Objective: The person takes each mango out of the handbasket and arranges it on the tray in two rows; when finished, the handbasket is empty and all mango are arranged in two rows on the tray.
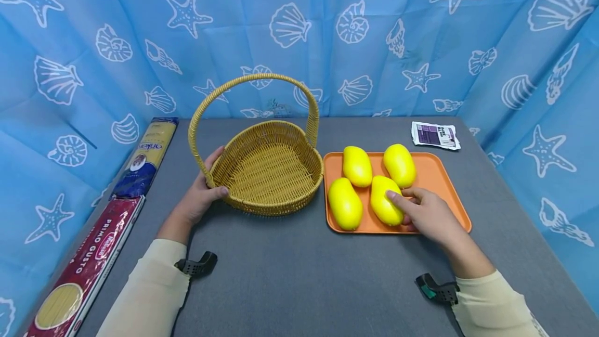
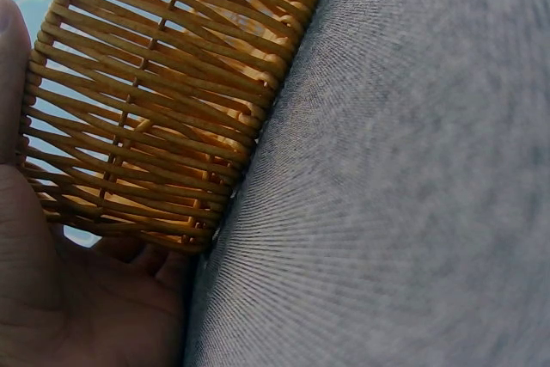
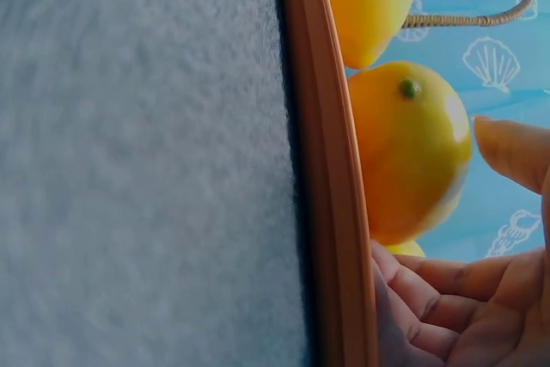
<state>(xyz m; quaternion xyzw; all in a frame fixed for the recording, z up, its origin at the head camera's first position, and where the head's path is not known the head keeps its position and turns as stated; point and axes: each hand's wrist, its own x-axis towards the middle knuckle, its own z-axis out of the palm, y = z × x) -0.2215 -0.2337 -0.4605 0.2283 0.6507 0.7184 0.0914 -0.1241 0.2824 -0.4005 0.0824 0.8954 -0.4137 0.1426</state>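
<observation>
At the left side of the woven basket (image 1: 269,170), my left hand (image 1: 201,191) grips the rim beside the foot of its tall handle, thumb toward the front. The left wrist view shows the basket's wicker wall (image 2: 155,100) close up, with the fingers partly hidden behind it. On the orange tray (image 1: 432,170) lie several yellow mangoes. My right hand (image 1: 428,215) is around the front right mango (image 1: 385,202), thumb on its upper side and fingers along its right. In the right wrist view this mango (image 3: 408,152) sits between thumb and fingers, its green stem spot facing the camera.
Other mangoes lie close by: front left (image 1: 344,204), back left (image 1: 357,166) and back right (image 1: 400,165). A small white and purple packet (image 1: 435,135) is behind the tray. Two pasta packs, blue (image 1: 145,160) and red (image 1: 89,264), line the left table edge. A blue curtain (image 1: 299,40) surrounds the table.
</observation>
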